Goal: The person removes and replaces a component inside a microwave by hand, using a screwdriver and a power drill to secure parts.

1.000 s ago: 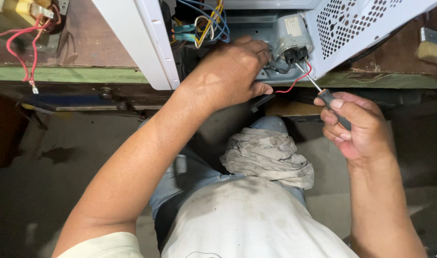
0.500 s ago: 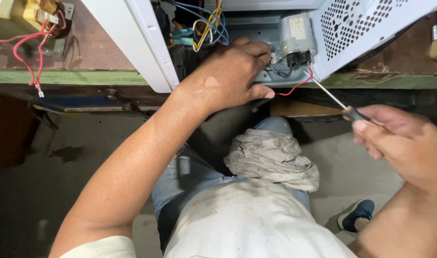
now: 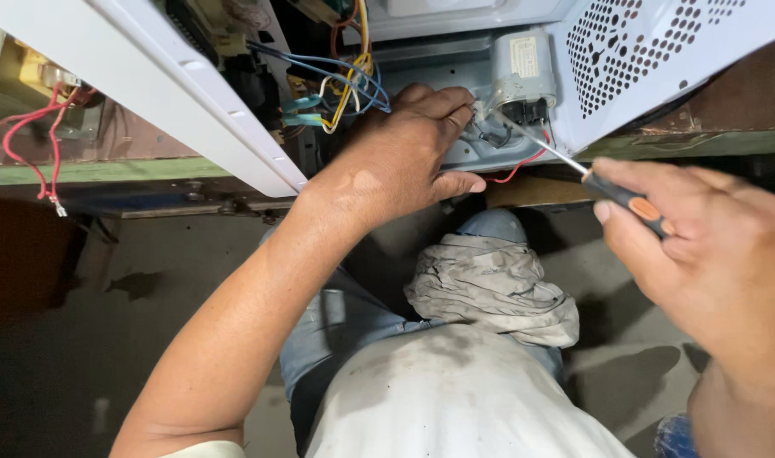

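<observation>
The opened white appliance casing [image 3: 192, 102] spans the far side, wires [image 3: 345, 80] bundled inside. Your left hand [image 3: 400, 157] reaches into it, fingers curled together against the grey capacitor [image 3: 523, 72]. Your right hand [image 3: 710, 246], near right, has its fingers clamped on the screwdriver [image 3: 612, 191], tip at the capacitor's terminals. A crumpled rag [image 3: 489, 284] lies on your knee.
</observation>
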